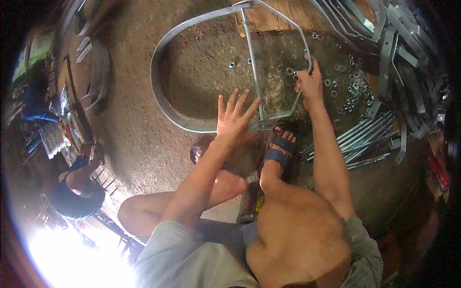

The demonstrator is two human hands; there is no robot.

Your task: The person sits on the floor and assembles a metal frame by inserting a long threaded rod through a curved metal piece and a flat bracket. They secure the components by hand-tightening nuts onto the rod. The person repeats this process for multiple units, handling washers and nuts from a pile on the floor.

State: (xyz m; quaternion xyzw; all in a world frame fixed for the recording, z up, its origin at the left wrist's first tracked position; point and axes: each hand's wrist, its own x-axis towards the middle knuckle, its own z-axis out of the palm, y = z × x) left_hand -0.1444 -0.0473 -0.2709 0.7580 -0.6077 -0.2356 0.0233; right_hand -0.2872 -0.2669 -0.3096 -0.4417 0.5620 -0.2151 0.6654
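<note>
A large metal pipe clamp lies on the floor in front of me. Its left side is a rounded flat band [156, 72], its right side an angular bent bar [298, 30], and a straight metal rod [251, 53] runs between them. My left hand [234, 117] rests over the near end of the band, fingers spread and straight. Its palm hides part of the band there. On the right, my right hand [311, 85] has its fingers wrapped round the bent bar. One loose nut [232, 65] lies inside the loop.
Nuts and washers [359, 91] are scattered right of the clamp. Beyond them sit a bundle of rods [365, 137] and piled bent bars [398, 53]. A wooden board [288, 14] lies at the far side. More curved bands [99, 72] and another person [79, 192] are at left.
</note>
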